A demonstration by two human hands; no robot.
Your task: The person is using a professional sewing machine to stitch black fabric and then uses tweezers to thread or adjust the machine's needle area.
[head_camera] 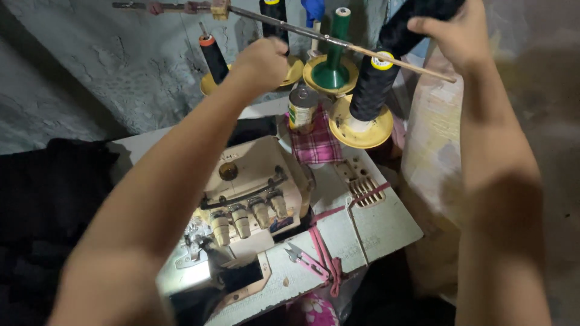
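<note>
- Up at the top right of the frame, the right hand [460, 33] is clenched round a black thread cone [417, 18], lifted clear of the stand; the cone's long axis slants from upper right down to lower left, its lower end pointing toward the cones beneath.
- Just below it, another black cone with a yellow-rimmed top [371, 84] stands tilted on a yellow dish [360, 130], near the held cone but apart from it, as far as can be told.
- The left hand [261, 60], in the upper middle of the frame, is curled into a loose fist at the thin guide rod [338, 43] that runs from upper left down to the right; whether the fingers actually pinch the rod or a thread cannot be told from this angle.
- The right hand is the nearer of the two to the held cone and the tilted one; the left is nearer the small black spool with an orange cap [214, 57] at the upper left.
- Between the hands a green cone [336, 51] stands upright on its own yellow dish.
- A tin can [302, 107] sits on a pink checked cloth [315, 142] below the dishes; what it contains is hidden.
- Lower centre, a cream overlock machine [251, 193] with a row of tension knobs sits on the pale table [380, 226], with pink-handled snips [305, 258] lying near the front edge.
</note>
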